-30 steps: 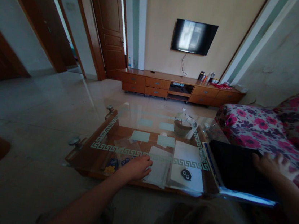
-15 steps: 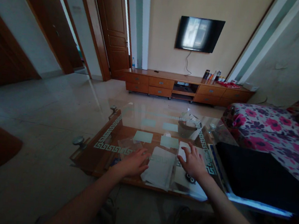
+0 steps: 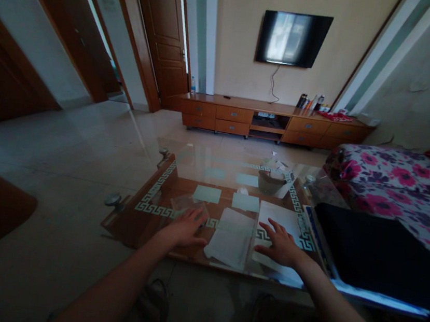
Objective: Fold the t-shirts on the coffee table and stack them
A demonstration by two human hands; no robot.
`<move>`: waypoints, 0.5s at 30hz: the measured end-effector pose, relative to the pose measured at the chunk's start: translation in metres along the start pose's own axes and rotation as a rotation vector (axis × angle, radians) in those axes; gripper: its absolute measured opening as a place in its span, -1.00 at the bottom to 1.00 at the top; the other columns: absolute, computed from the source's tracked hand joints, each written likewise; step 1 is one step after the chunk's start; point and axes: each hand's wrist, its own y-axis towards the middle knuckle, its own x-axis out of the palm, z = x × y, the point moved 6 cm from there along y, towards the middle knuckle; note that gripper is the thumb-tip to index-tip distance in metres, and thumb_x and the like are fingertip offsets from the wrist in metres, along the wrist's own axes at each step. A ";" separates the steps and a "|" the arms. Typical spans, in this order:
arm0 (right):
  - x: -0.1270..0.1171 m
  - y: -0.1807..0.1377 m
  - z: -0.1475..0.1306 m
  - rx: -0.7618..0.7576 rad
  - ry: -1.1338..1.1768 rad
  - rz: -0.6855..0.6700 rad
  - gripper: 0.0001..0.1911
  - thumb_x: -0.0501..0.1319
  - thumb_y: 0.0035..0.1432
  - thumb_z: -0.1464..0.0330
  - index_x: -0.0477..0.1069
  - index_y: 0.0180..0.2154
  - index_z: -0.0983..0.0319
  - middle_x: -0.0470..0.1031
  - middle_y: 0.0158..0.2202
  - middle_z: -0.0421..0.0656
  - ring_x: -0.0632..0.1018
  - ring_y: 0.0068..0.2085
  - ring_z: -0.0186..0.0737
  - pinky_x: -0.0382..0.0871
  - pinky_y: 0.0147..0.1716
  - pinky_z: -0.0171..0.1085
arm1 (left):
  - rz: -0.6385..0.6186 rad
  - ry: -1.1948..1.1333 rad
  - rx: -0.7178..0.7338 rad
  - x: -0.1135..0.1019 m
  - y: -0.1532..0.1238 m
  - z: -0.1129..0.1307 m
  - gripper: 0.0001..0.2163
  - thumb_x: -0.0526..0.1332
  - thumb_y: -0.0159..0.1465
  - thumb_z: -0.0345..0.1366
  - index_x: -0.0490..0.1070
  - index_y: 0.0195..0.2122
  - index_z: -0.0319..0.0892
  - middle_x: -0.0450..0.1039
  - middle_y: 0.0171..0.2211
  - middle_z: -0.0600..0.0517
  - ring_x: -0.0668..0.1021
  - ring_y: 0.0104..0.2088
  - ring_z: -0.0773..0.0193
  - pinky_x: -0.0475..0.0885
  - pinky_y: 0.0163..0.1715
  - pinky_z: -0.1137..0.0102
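My left hand (image 3: pixel 185 227) lies flat on the glass top of a low coffee table (image 3: pixel 157 182), fingers stretched out, near a clear plastic packet (image 3: pixel 185 203). My right hand (image 3: pixel 279 243) rests open, fingers spread, on a white sheet of paper (image 3: pixel 276 215) at the table's near right. Between the two hands lies another white sheet (image 3: pixel 231 233). Neither hand holds anything.
A small bowl (image 3: pixel 271 181) stands at the table's far right. A large dark flat board (image 3: pixel 375 256) leans from the table's right edge onto a floral sofa (image 3: pixel 389 174). A wooden TV cabinet (image 3: pixel 270 121) and wall TV (image 3: pixel 295 38) face me; wooden doors stand at left.
My right hand left the dark board, came across to the table and now lies on the white sheet, covering the small black object. My left hand shifted slightly left on the glass.
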 end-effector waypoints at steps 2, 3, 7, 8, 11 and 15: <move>0.001 0.000 0.004 -0.002 -0.001 -0.007 -0.05 0.26 0.11 -0.14 0.07 0.43 0.01 -0.14 0.50 0.04 0.04 0.43 0.26 0.04 0.28 0.24 | -0.019 0.008 -0.007 0.001 0.001 0.002 -0.11 0.28 0.19 0.20 0.00 0.46 -0.03 -0.21 0.50 -0.23 -0.01 0.46 -0.22 0.09 0.33 -0.08; 0.001 -0.001 0.006 -0.005 -0.003 -0.006 -0.05 0.27 0.11 -0.12 0.07 0.43 0.01 -0.15 0.50 0.03 0.04 0.44 0.25 0.04 0.28 0.23 | -0.023 0.012 -0.010 0.001 0.001 0.002 -0.10 0.29 0.19 0.19 0.00 0.46 -0.03 -0.21 0.50 -0.23 -0.01 0.46 -0.22 0.10 0.32 -0.08; 0.005 -0.001 0.007 -0.008 -0.008 0.009 -0.05 0.28 0.11 -0.09 0.07 0.43 0.02 -0.14 0.50 0.03 0.04 0.44 0.24 0.03 0.28 0.23 | -0.021 0.022 -0.019 0.004 0.002 0.001 -0.08 0.30 0.17 0.19 -0.01 0.46 -0.05 -0.21 0.50 -0.24 -0.02 0.46 -0.24 0.09 0.33 -0.09; 0.007 -0.001 0.007 -0.004 -0.006 0.007 -0.05 0.29 0.10 -0.09 0.07 0.43 0.02 -0.14 0.50 0.03 0.04 0.43 0.25 0.03 0.28 0.24 | -0.019 0.023 -0.020 0.006 0.003 0.000 -0.08 0.29 0.17 0.20 -0.01 0.46 -0.05 -0.22 0.50 -0.24 -0.03 0.46 -0.24 0.08 0.33 -0.10; 0.008 0.002 0.004 -0.002 0.004 0.002 -0.03 0.31 0.07 -0.09 0.09 0.42 0.03 -0.12 0.50 0.04 0.06 0.43 0.27 0.05 0.27 0.26 | -0.011 0.020 -0.018 0.009 0.003 -0.002 -0.08 0.29 0.17 0.20 -0.01 0.46 -0.04 -0.22 0.50 -0.23 -0.04 0.46 -0.23 0.07 0.33 -0.10; -0.035 0.000 0.012 -0.048 0.041 0.153 -0.24 0.25 0.15 -0.04 0.32 0.30 0.15 0.06 0.44 0.05 0.23 0.36 0.16 0.14 0.30 0.06 | -0.013 0.009 -0.011 0.008 0.002 -0.003 -0.08 0.27 0.17 0.23 -0.02 0.46 -0.03 -0.24 0.50 -0.22 -0.03 0.46 -0.22 0.03 0.35 -0.07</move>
